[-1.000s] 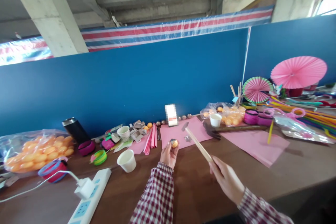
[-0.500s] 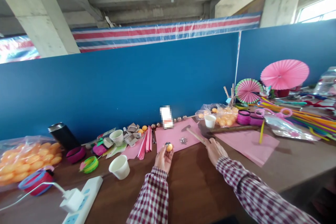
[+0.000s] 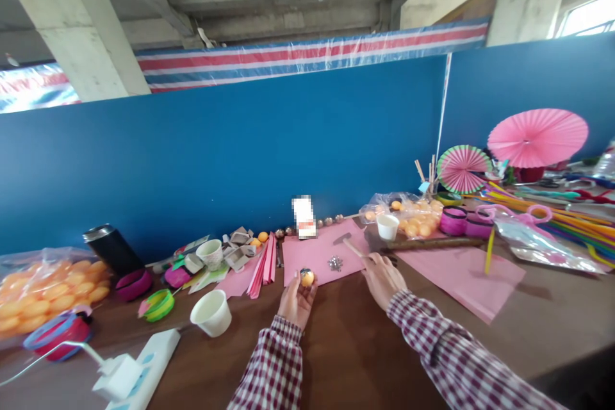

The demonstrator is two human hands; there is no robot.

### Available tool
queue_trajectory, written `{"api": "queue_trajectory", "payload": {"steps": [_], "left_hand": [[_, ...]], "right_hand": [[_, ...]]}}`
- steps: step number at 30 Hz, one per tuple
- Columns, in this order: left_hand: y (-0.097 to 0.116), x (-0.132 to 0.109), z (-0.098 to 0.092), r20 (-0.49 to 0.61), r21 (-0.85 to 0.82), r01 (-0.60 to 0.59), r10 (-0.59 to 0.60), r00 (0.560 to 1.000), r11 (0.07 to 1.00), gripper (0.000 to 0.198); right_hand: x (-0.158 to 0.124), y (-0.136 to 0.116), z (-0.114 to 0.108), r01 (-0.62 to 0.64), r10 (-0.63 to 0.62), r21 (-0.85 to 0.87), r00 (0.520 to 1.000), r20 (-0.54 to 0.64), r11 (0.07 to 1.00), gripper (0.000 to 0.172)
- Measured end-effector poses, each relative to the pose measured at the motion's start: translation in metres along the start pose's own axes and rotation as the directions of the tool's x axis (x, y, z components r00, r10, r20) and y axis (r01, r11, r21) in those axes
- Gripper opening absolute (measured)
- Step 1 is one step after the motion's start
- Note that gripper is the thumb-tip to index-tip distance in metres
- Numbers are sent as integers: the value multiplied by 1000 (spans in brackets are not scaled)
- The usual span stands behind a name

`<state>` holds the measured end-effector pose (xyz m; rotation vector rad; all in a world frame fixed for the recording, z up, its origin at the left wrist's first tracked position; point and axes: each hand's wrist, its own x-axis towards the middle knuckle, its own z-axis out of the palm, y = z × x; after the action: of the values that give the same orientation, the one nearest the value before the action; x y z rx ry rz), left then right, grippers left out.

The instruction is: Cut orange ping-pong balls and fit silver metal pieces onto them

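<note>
In the head view my left hand [image 3: 296, 301] is closed around a small orange ball [image 3: 307, 279] whose upper part is covered in shiny silver tacks. To its right my right hand [image 3: 384, 278] has its fingers on the wooden handle of a small hammer [image 3: 354, 247]. The hammer's grey head points away to the left, over the pink sheet [image 3: 312, 253]. A little heap of silver tacks [image 3: 335, 263] lies on that sheet between the two hands. How tightly the right fingers grip is partly hidden.
White paper cups [image 3: 211, 314] and a power strip [image 3: 154, 359] stand at the left. Bags of orange balls [image 3: 52, 288] lie at both sides. Several silver balls [image 3: 328, 221] line the blue partition [image 3: 269, 147]. Pink folded strips [image 3: 262, 269] and a dark bottle [image 3: 113, 250] are nearby.
My right hand has shifted left, nearer the hammer's head, with less handle showing. My left hand still holds the ball, turned slightly. The camera view has shifted a little.
</note>
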<state>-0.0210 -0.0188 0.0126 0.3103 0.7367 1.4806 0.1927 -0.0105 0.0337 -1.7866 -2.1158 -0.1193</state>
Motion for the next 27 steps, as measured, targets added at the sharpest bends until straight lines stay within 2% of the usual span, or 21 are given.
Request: {"api": "queue_trajectory", "payload": {"steps": [3,9,13,16,20,24,27], "left_hand": [[-1,-2,0,34,-14,-14,14,999,1000,12],[-3,-4,-2,18,-11,-22,23,1000,1000,15],[-5,-2,-5,-13,-1,-49,49,999,999,13],[-8,-1,-3,-38,16,-64,65,997,998,15],[-9,2,12,-93,46,-69,73,993,997,16],[-12,12,33,-17,29,-85,85,996,996,14],[-17,19,36,30,34,-82,81,996,996,14]], "right_hand": [[20,-19,1,105,-98,127,994,-55,986,30],[44,-41,18,49,-49,232,999,-8,971,29],[45,-34,30,73,-79,263,997,16,962,30],[48,-26,35,140,-149,275,989,10,951,32],[53,-22,42,215,-232,262,972,39,941,28],[56,-21,51,194,-199,268,980,-10,944,23],[57,-17,54,199,-200,286,980,-25,938,20]]}}
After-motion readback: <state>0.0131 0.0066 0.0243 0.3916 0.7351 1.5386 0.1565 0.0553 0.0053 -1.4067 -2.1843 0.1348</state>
